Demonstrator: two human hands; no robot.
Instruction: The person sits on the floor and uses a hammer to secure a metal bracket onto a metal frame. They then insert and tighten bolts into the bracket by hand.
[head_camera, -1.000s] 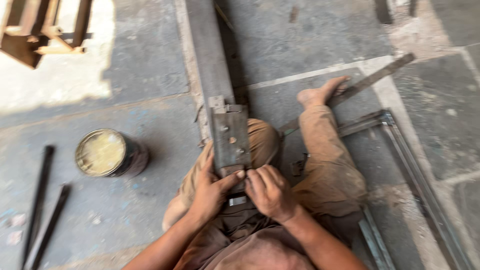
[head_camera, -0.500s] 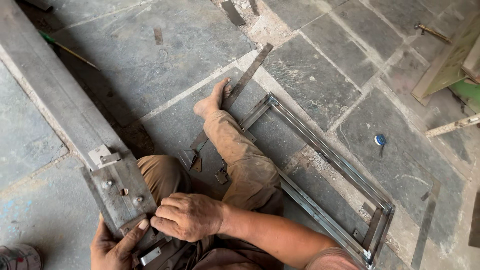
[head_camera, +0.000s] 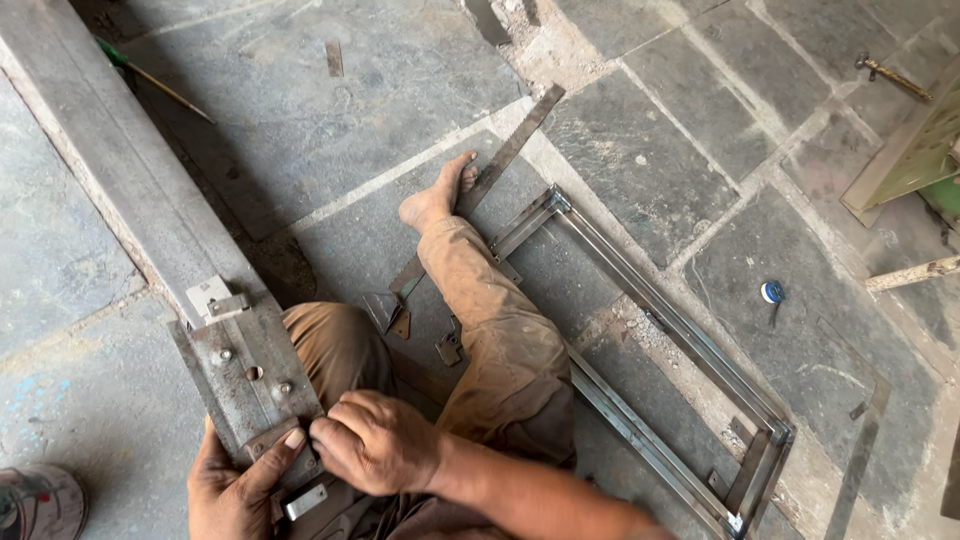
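head view: person sits on the stone floor (head_camera: 300, 120), legs out, bare foot (head_camera: 438, 200) resting on a flat steel strip (head_camera: 500, 165).

left hand (head_camera: 235, 485) grips the near end of a rusty metal plate (head_camera: 250, 385) from below, thumb curled up over its lower edge, fingers wrapped under and hidden. right hand (head_camera: 375, 440) has its fingers curled together and pressed against the plate's lower right corner; whether it pinches a small part there, cannot tell, knuckles cover it.

the plate lies on the end of a long grey steel beam (head_camera: 120, 170) that runs up to the left, over the person's left knee. plate shows two bolt heads and a hole between them. a small pale bracket (head_camera: 212, 298) sits at its upper end on the beam. a small bright metal tab (head_camera: 305, 502) shows just below the plate, between the hands.

progress, as a judgement: plate looks seated and lined up on the beam, bolts appear in, hands are at the lower end only. that end looks unfinished; no tool in either hand.

around: rectangular steel frame (head_camera: 670, 340) on the floor to the right of the leg, small blue round object (head_camera: 772, 292) beyond it, paint tin (head_camera: 35, 500) at bottom left edge, green-handled rod (head_camera: 150, 75) at top left.
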